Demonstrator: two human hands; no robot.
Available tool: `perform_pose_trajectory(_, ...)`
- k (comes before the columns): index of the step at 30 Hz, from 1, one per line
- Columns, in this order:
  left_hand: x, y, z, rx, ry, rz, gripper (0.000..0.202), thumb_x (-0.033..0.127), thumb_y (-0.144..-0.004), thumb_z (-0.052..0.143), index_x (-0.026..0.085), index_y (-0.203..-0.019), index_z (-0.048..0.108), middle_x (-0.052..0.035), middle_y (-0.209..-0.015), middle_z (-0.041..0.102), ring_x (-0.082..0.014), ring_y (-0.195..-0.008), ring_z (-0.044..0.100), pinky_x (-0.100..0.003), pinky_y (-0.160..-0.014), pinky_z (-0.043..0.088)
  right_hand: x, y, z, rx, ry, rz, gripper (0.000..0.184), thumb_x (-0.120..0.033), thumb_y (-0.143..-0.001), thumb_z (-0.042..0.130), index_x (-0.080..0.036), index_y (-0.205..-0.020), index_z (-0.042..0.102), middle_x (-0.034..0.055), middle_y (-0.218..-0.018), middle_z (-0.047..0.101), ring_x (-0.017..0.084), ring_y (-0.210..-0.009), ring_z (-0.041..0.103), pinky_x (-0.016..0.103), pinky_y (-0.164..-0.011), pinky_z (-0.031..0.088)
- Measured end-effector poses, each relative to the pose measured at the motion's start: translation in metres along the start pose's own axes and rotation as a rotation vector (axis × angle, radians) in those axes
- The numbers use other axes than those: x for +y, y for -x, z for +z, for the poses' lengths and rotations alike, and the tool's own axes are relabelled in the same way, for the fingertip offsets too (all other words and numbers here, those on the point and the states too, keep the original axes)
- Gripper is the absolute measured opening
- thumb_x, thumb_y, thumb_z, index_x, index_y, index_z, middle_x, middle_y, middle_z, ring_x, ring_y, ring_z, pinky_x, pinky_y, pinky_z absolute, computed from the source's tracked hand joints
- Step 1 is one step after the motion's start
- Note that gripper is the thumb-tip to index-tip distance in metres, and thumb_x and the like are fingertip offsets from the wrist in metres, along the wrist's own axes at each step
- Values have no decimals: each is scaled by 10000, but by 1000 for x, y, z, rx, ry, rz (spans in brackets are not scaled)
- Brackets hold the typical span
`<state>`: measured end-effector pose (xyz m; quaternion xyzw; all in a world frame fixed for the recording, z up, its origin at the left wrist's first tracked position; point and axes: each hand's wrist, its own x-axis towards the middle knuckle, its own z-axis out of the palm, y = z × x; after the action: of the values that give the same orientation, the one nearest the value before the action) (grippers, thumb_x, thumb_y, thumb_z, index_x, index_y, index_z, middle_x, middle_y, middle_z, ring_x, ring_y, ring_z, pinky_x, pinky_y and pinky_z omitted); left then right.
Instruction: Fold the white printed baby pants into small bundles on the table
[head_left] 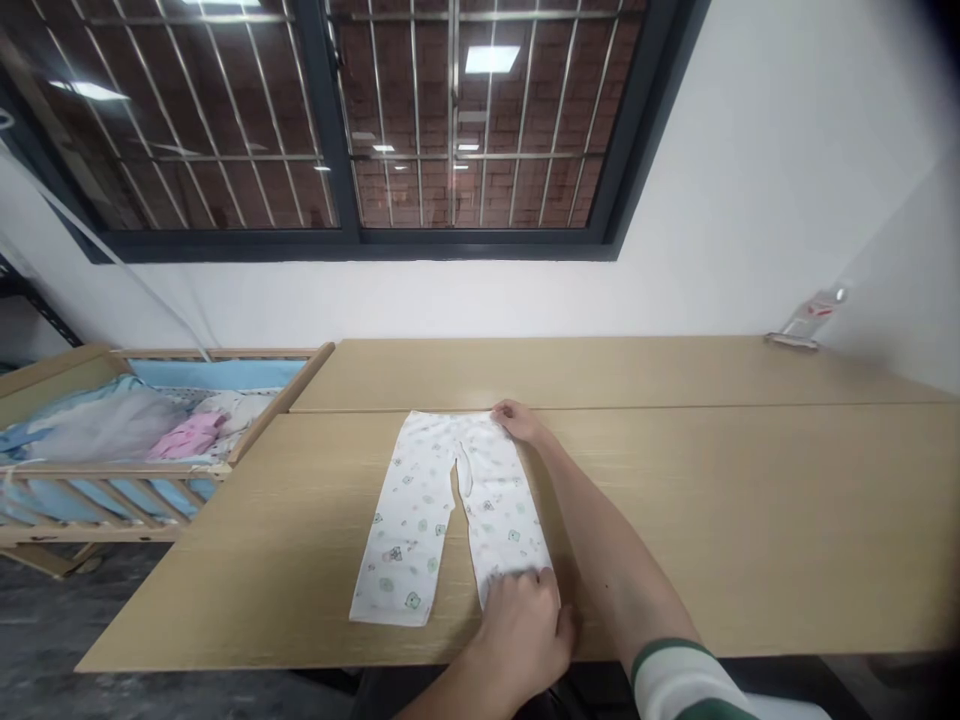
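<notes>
A pair of small white baby trousers (416, 520) with green and grey animal prints lies flat on the wooden table, waistband away from me and legs pointing towards me. An open slit with a pale edge shows at the crotch. My right hand (517, 420) pinches the right corner of the waistband. Curled over the hem of the right leg, my left hand (525, 622) grips the cloth there and hides the end of that leg. The left leg lies untouched.
The wooden table (712, 520) has a seam across its back part. To the left stands a wooden cot (281, 400) with blue lining and a pink cloth (191, 435). A clear plastic packet (808, 318) leans at the far right corner. A barred window (480, 245) is above.
</notes>
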<state>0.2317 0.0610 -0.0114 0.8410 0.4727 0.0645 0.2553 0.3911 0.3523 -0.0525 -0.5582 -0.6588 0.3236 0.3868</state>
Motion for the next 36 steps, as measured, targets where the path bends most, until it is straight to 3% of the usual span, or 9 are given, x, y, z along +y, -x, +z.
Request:
perform_pose_trajectory(8,-4,6,4,33,68,15,304,267,-909,405,158,-1094,620,-144,-1062,696,-323,-967,661,-468,-843,512,2,1,0,26,-10,-41,136,-317,-810,655,-182,-813,667,46,-820,727,170,-755,637,269,-710,505)
perform_pose_trajectory(20,-13,15,4,109,299,-5,197,320,-928,449,209,-961,608,-79,-998,677,-243,-946,611,-358,-820,451,4,4,8,104,41,-29,204,-361,-795,638,-171,-843,693,68,-799,734,188,-712,648,284,-653,506)
perform_pose_trajectory(27,-15,11,10,90,295,10,250,325,-932,433,195,-954,645,-104,-1000,688,-243,-924,631,-343,-779,455,1,5,6,126,46,-32,213,-361,-770,633,-174,-809,728,64,-801,747,189,-720,653,286,-683,517)
perform_pose_trajectory(36,-18,19,4,98,329,-12,296,362,-949,432,210,-859,669,-77,-935,715,-227,-914,645,-323,-787,448,-4,19,13,212,-37,-14,340,-461,-752,611,-155,-860,711,88,-759,718,200,-643,623,279,-519,489)
